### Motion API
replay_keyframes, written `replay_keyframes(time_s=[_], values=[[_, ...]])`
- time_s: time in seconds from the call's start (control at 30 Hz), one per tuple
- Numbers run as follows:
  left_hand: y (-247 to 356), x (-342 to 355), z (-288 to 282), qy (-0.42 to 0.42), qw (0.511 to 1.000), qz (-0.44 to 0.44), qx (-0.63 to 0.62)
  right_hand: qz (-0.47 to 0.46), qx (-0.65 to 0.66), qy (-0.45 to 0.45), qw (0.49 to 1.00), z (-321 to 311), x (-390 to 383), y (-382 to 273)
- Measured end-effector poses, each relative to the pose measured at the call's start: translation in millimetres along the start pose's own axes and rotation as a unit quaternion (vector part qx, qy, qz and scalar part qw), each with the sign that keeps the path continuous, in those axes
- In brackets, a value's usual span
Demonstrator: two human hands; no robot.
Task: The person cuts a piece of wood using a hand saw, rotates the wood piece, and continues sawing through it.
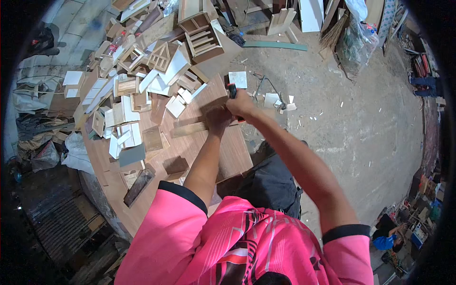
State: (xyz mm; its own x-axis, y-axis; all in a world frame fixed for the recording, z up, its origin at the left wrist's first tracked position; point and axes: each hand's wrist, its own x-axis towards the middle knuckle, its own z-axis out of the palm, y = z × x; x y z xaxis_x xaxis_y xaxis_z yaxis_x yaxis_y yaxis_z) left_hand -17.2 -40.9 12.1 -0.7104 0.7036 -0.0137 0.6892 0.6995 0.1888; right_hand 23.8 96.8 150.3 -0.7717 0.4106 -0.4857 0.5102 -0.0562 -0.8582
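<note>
My right hand [241, 105] is closed round the handle of a black-and-orange hand tool [232, 88]. The handle stands out above the fist, and a little red and black shows below it. The tool's working end is hidden, so its kind is unclear. Close against it, my left hand [218, 117] grips a narrow wooden strip [189, 129] near its right end. The strip lies across the brown wooden tabletop [228, 151], close to the table's right edge. Both forearms reach forward and meet over that edge.
A heap of small wooden pieces and white panels [137, 88] covers the table's left and far side. A slatted wooden box [204, 42] stands at the back. Beyond the edge, a black-framed saw [269, 85] and offcuts [272, 100] lie on the concrete floor. Another person [387, 241] is at lower right.
</note>
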Motion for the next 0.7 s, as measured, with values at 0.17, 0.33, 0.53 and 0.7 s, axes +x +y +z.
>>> replay_keyframes(time_s=[0.17,0.33,0.53,0.7], values=[[20.3,8.7,-12.9,-0.063,0.998,-0.024,0.020,0.100,0.015,-0.046,0.994,-4.1,29.4,17.8],[-1.7,-0.3,-5.8,0.085,0.989,-0.009,-0.123,0.064,0.038,-0.063,0.995,-8.5,-13.7,-29.3],[-1.0,7.1,5.9,0.034,0.999,0.021,0.016,0.002,0.042,-0.029,0.999,-3.2,-5.5,-5.7],[-10.6,-0.9,23.7,-0.016,1.000,-0.013,0.003,0.115,0.066,-0.061,0.989,1.5,14.1,3.2]])
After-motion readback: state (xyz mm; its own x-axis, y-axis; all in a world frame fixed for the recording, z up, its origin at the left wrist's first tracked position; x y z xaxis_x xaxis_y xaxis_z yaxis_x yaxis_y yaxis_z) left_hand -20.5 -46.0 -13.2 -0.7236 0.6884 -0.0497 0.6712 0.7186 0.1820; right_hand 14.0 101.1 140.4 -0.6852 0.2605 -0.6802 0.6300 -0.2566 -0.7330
